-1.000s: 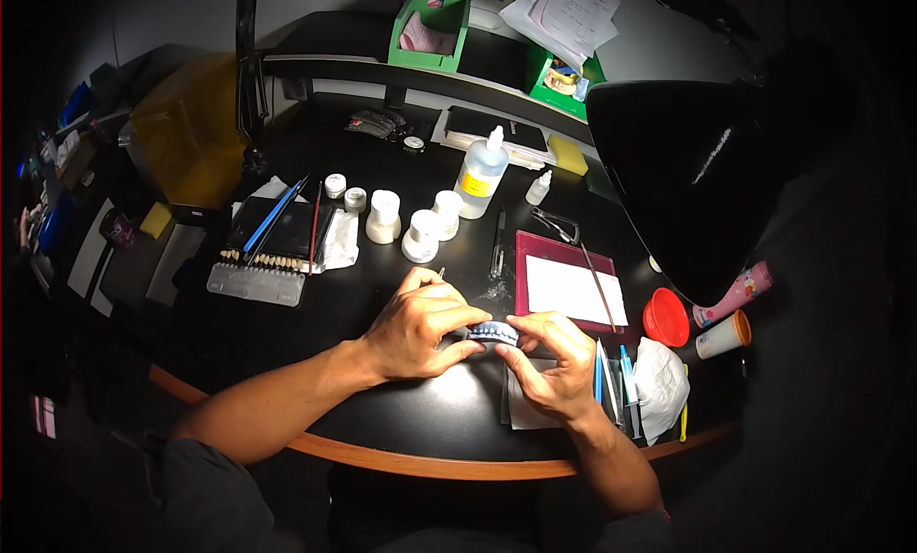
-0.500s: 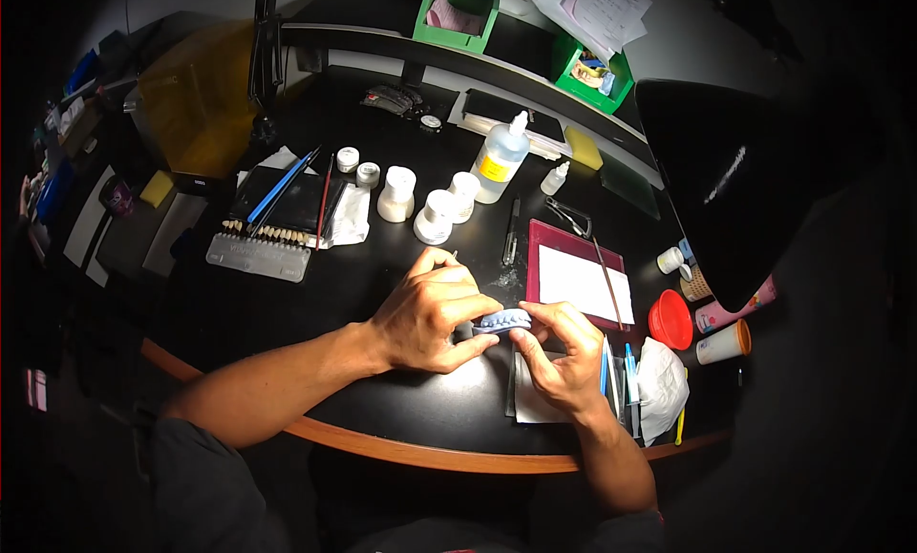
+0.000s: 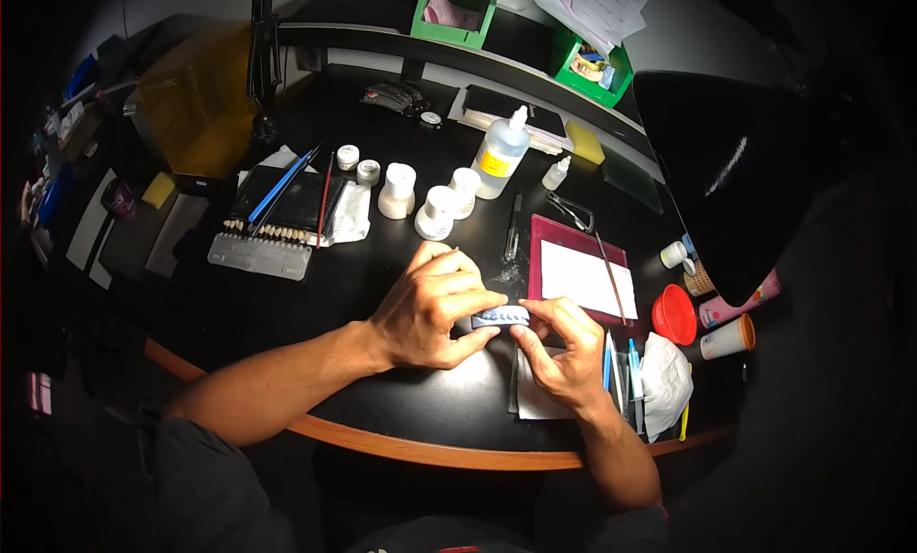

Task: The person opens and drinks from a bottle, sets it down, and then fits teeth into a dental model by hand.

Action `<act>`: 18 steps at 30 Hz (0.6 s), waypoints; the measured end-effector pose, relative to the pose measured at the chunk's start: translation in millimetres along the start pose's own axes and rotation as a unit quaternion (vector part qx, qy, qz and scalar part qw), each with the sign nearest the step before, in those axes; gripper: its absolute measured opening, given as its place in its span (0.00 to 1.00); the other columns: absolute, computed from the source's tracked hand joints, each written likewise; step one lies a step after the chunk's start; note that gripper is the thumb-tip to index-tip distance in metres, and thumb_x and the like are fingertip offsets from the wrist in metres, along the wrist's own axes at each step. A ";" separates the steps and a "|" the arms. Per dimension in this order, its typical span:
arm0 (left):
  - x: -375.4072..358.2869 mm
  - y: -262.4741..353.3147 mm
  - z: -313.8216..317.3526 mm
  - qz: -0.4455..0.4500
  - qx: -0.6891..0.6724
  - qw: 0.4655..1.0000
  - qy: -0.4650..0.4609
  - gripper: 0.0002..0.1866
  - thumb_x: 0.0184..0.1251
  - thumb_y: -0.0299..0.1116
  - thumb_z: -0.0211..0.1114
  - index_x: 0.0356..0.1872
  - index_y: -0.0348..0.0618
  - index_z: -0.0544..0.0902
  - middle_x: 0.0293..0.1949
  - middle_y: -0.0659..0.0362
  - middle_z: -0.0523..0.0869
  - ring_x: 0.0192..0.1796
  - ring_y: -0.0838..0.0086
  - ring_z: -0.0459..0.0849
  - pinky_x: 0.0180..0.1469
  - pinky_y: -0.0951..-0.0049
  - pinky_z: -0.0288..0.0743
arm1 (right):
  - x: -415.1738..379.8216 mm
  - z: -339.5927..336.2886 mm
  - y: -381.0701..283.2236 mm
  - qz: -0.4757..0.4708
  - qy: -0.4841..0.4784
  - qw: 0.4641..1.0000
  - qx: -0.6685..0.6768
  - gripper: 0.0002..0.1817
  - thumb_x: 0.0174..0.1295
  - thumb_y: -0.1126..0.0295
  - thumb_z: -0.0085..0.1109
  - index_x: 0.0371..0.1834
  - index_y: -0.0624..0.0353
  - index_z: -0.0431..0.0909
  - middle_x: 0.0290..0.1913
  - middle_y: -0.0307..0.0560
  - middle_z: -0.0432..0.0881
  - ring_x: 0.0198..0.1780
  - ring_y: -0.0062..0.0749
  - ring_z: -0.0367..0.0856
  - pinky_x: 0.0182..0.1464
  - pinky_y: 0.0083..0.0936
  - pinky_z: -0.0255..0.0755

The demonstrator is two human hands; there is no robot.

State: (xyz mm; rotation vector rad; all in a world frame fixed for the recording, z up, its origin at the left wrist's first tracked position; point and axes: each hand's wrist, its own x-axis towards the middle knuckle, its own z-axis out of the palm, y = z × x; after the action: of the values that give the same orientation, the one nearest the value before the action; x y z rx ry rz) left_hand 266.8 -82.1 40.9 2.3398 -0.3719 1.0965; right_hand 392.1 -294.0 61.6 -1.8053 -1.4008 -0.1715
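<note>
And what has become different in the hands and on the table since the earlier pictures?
The toothed model has been turned slightly: half a second ago it slanted up to the right, now it looks more level. The camera view also shifted. Nothing was taken or let go: the left hand and right hand both keep their grip on it. The white jars stand as before.

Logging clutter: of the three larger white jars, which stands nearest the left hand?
The front, middle jar, just beyond the left hand; the left jar and right jar stand farther back.
</note>
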 end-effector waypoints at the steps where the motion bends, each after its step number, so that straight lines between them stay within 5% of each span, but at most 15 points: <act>1: 0.3 0.4 0.4 -0.005 -0.002 1.000 0.003 0.18 0.55 0.36 0.87 0.46 0.41 0.95 0.35 0.62 0.92 0.46 0.69 0.89 0.60 0.60 0.72 | 0.2 -0.3 0.5 -0.002 0.001 1.000 0.001 0.17 0.61 0.75 0.83 0.53 0.65 0.92 0.39 0.49 0.91 0.31 0.31 0.86 0.36 0.26 0.81; 18: -2.4 -1.4 0.6 -0.001 -0.008 1.000 -0.023 0.16 0.55 0.35 0.82 0.44 0.38 0.96 0.31 0.61 0.92 0.43 0.69 0.89 0.62 0.58 0.72 | -1.0 -0.9 0.2 -0.005 -0.009 1.000 0.007 0.12 0.66 0.70 0.83 0.45 0.65 0.92 0.34 0.50 0.90 0.33 0.38 0.89 0.37 0.31 0.80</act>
State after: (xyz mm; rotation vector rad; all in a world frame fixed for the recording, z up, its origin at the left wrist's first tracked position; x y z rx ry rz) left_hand 266.2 -81.2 38.3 2.3551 -0.3947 1.0364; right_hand 392.2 -295.3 61.6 -1.7913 -1.4206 -0.1512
